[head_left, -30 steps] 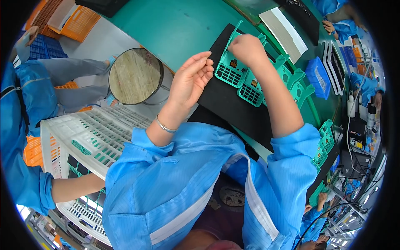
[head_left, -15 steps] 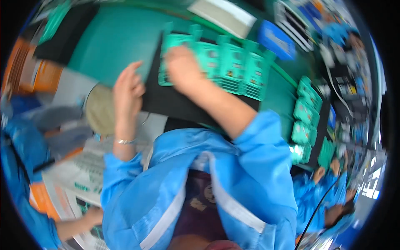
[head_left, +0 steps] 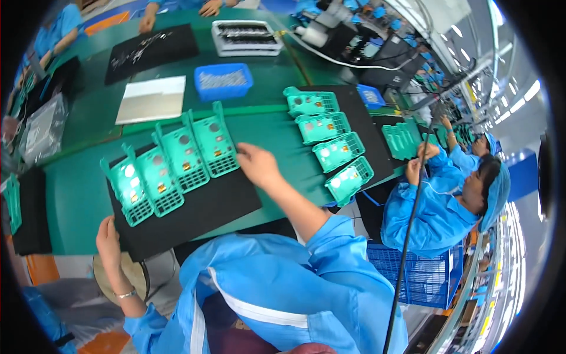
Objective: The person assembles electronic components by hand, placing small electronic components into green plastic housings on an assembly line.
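Note:
Several green plastic housings (head_left: 171,159) with grid-like lower ends lie side by side on a black mat (head_left: 194,227) in front of me. At the mat's left edge is my left hand (head_left: 109,245), its fingers closed on the border. My right hand (head_left: 258,166) is at the opposite edge, close beside the rightmost housing (head_left: 215,147). Its fingers are bent together at the mat's border, and the fingertips are partly hidden. Small metal and orange parts show inside the housings.
More green housings (head_left: 333,150) lie on a second black mat (head_left: 377,159) to the right. Beyond are a blue bin (head_left: 223,81) of small parts, a white board (head_left: 152,99) and a grey-white tray (head_left: 247,38). A co-worker (head_left: 436,200) sits at right beside a blue crate (head_left: 418,274).
My right hand has left the leftmost housing and moved to the mat's right edge. My left hand has come to the mat's left edge. The view has swung to the right.

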Available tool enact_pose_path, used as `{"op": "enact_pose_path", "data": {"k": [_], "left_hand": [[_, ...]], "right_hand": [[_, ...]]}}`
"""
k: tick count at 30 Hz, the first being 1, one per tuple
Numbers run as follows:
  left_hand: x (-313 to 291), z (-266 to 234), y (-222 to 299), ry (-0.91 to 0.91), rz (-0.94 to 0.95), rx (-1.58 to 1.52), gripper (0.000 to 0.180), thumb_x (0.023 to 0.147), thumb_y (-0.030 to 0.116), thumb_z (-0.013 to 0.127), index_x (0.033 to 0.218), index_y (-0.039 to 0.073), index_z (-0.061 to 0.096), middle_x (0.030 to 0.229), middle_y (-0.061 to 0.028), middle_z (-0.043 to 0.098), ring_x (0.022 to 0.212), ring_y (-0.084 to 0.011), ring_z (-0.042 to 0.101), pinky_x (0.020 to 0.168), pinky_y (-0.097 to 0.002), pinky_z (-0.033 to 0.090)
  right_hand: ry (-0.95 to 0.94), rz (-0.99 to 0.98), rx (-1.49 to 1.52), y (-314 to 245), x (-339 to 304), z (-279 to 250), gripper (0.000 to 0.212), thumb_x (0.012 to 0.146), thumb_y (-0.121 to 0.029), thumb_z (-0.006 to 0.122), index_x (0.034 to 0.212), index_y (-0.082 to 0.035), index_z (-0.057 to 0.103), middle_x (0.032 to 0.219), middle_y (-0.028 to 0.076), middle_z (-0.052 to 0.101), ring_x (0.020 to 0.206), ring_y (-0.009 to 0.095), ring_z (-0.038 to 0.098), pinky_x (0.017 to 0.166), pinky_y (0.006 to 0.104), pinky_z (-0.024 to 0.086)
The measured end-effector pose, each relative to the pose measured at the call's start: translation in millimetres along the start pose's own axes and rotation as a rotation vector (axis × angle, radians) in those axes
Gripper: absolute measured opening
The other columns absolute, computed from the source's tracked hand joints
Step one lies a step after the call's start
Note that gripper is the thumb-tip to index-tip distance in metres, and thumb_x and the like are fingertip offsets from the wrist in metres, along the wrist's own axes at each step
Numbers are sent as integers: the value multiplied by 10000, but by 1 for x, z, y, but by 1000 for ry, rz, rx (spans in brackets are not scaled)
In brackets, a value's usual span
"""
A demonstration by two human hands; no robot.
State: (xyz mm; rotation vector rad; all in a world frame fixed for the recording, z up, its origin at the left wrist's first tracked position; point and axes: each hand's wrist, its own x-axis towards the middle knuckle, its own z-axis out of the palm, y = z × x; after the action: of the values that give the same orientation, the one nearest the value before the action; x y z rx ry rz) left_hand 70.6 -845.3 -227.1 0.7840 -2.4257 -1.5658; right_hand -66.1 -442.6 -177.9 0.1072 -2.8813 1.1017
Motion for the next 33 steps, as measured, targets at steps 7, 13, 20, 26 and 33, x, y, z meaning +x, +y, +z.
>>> {"op": "enact_pose_path", "data": {"k": [7, 13, 20, 26, 33], "left_hand": [[-7, -10, 12, -211, -69, -536, 339, 937, 230, 448, 1179, 7, 532, 667, 67, 480, 490, 3, 385, 386, -154, 255], [-56, 20, -35, -318, 184, -796, 389, 943, 220, 390, 1245, -13, 469, 1209, -148, 526, 1078, -239, 537, 943, -341, 426], [-61, 50, -8, -516, 161, -1102, 393, 941, 213, 387, 1247, -23, 463, 1213, -155, 527, 1077, -249, 540, 945, -352, 428], [-6, 117, 123, -655, 114, -1372, 397, 940, 208, 385, 1248, -31, 458, 1215, -162, 528, 1076, -257, 542, 946, -362, 430], [-14, 219, 218, -616, -200, -1506, 166, 932, 147, 439, 774, 105, 470, 612, 69, 347, 441, -40, 210, 400, -186, 184]], "right_hand": [[-471, 480, 1101, 27, -3, -20, 459, 827, -79, 496, 1277, 1, 450, 870, 21, 580, 723, 86, 531, 647, 229, 450], [-659, 350, 1302, 20, -34, -31, 718, 748, 29, 453, 1411, -52, 190, 1119, 89, 539, 947, 159, 584, 773, 303, 514], [-433, 275, 1331, 15, -73, -56, 761, 711, 37, 461, 1414, -50, 182, 1133, 88, 539, 889, 131, 585, 698, 250, 492], [-8, 138, 1448, 50, -88, -114, 703, 719, 87, 453, 1387, -10, 256, 1200, 149, 536, 1049, 221, 558, 863, 315, 455], [476, -42, 1457, 74, -127, -198, 708, 670, 76, 432, 1357, 27, 270, 1243, 155, 484, 1145, 246, 486, 984, 337, 385]]}}
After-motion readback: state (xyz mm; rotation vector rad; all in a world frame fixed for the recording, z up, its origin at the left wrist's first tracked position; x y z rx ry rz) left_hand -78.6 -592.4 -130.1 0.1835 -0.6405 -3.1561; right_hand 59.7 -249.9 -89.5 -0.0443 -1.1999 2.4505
